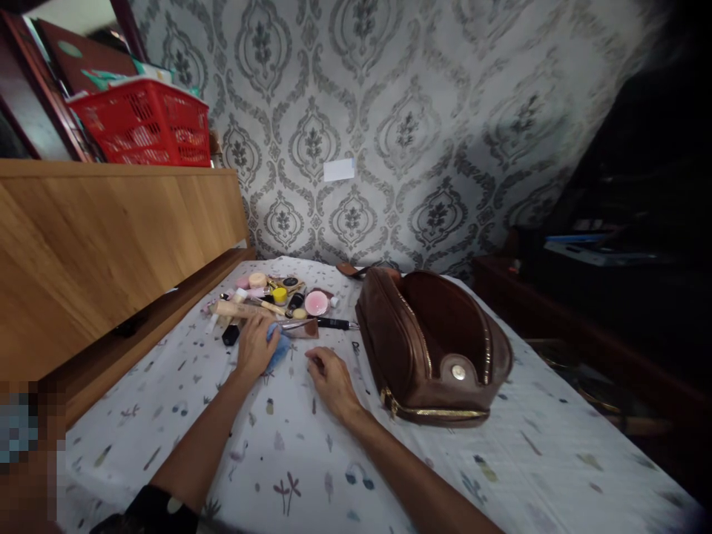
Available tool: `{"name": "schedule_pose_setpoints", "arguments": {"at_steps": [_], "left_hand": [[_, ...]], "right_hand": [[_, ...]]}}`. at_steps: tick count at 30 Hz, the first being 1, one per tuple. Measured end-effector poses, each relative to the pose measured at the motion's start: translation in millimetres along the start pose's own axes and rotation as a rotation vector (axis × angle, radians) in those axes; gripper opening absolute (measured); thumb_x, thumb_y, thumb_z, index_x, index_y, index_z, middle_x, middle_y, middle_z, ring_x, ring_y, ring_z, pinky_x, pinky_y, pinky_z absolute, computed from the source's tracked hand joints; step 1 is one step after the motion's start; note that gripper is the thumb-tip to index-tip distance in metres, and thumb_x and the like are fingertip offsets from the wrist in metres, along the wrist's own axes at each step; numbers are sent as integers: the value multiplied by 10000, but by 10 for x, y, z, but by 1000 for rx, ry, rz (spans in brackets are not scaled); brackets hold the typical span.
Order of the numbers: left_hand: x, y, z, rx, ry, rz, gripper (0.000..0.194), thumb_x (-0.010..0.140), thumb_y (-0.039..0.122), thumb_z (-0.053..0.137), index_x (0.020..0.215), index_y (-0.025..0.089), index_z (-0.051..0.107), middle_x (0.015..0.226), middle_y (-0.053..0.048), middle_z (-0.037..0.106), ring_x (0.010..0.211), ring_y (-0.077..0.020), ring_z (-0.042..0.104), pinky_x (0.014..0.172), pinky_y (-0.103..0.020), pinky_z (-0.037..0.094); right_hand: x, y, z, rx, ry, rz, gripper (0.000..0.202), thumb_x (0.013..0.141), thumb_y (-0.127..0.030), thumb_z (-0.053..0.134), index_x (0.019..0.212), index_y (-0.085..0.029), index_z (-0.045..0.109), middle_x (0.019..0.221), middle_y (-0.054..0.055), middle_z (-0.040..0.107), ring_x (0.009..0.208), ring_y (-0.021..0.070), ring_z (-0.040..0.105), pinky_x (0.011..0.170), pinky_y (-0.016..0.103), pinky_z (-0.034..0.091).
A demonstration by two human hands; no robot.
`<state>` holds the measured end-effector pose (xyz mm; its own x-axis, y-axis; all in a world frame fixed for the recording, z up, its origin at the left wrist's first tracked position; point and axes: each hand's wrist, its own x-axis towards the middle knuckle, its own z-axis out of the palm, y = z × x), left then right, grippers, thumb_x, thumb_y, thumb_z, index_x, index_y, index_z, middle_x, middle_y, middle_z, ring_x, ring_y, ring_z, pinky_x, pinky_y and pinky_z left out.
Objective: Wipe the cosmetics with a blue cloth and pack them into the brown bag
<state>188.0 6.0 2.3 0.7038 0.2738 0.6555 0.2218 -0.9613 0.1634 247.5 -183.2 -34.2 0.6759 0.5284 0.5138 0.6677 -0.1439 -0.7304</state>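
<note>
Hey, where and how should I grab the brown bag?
Probably by the left zip edge of its mouth, coming from above with the right hand, fingers inside, thumb outside. The brown bag gapes upward, so that edge is exposed, and the hand is just left of it.

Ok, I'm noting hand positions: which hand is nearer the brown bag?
Right: the right hand is just left of the brown bag; the left hand is farther left, by the cosmetics.

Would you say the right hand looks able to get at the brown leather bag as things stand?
Probably yes: the right hand is close beside the brown leather bag, and only patterned sheet shows between them.
</note>
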Motion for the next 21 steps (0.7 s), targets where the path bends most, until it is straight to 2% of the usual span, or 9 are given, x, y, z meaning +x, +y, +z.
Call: {"name": "schedule_pose_setpoints", "arguments": {"at_steps": [3, 10, 21], "left_hand": [[-12, -8, 22, -26, -28, -14, 215, 928, 283, 451, 937, 178, 639, 969, -105, 669, 1002, -268, 602, 921, -392, 472], [-41, 1, 43, -18, -63, -52, 270, 949, 335, 414, 860, 183, 618, 850, -85, 683, 868, -237, 632, 787, -338, 481], [-53, 57, 4, -26, -133, -78, 211, 947, 332, 445, 909, 197, 603, 788, -46, 687, 768, -217, 651, 677, -294, 441]], "right_hand": [[1, -9, -9, 0, -3, 6, 198, 811, -151, 492, 908, -193, 659, 849, 59, 696, 787, 207, 644, 728, 320, 518], [2, -29, -24, 0, -6, 18, 200, 810, -156, 497, 905, -183, 671, 822, 59, 691, 748, 204, 631, 699, 314, 510], [0, -41, -37, 6, -6, -2, 190, 810, -157, 494, 881, -194, 667, 829, 59, 693, 759, 206, 633, 698, 315, 514]]}}
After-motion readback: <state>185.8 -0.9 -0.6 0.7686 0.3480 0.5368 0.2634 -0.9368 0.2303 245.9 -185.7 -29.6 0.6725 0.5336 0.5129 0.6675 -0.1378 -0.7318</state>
